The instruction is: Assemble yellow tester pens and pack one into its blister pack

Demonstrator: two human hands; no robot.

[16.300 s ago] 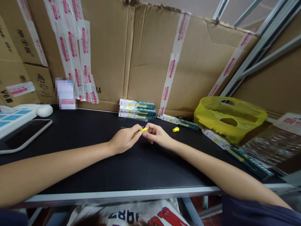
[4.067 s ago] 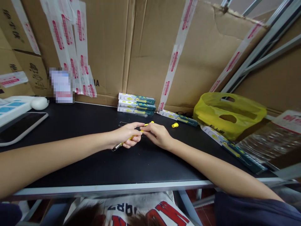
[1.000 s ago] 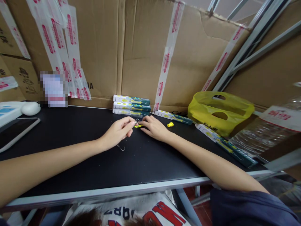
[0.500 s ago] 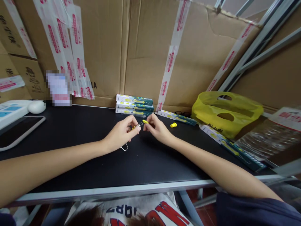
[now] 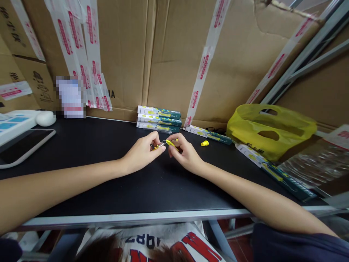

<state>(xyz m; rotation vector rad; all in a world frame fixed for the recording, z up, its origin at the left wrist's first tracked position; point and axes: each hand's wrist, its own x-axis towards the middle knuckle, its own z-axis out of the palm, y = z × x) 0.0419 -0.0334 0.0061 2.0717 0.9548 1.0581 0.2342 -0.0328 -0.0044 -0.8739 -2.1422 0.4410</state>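
Observation:
Pinched in my left hand (image 5: 144, 150) is a slim metal piece (image 5: 161, 144) with a small wire loop at its end. A bit of yellow shows by the fingers, and the rest is covered by the palm. My right hand (image 5: 187, 153) grips a small yellow plastic piece (image 5: 172, 144) between thumb and fingers, its tip right at the loop. Whether the tip passes through the loop I cannot tell. Both hands are just above the black table (image 5: 131, 196). A yellow cap-like plastic part (image 5: 204, 143) lies on the table beyond my right hand.
Stacked printed boxes (image 5: 159, 119) stand behind the hands, against a cardboard wall (image 5: 174, 65). More such boxes (image 5: 208, 135) lie rightward, near a yellow plastic bag (image 5: 272, 145) and clear wrapping (image 5: 313, 163). On the left are a phone (image 5: 24, 147) and a white device (image 5: 20, 123).
My right hand has turned slightly, showing more of the yellow piece, and its tip has come up to the metal loop. The hook seen under my left hand earlier is now hidden. The view has shifted slightly.

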